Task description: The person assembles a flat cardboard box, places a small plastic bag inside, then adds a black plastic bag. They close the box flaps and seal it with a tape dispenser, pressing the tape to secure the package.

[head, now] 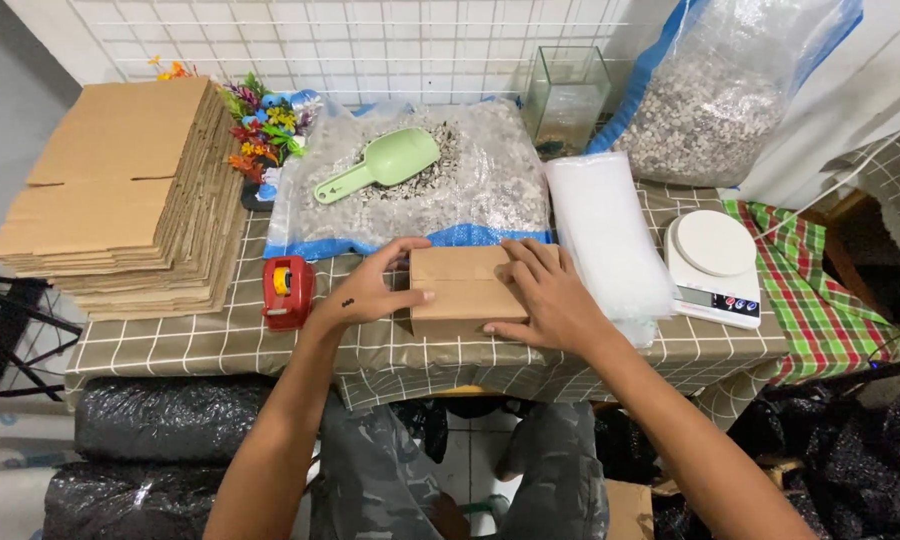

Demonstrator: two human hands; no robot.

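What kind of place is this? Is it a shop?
Probably a small packing spot for aquarium supplies. Both hands press a cardboard box, beside flat boxes, a tape dispenser, a scale and a bag of gravel.

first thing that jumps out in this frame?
Both hands, left hand and right hand, press on a small cardboard box at the table's front edge. Behind it lies an open bag of gravel with a green scoop on top; a stack of flat cardboard sits far left.
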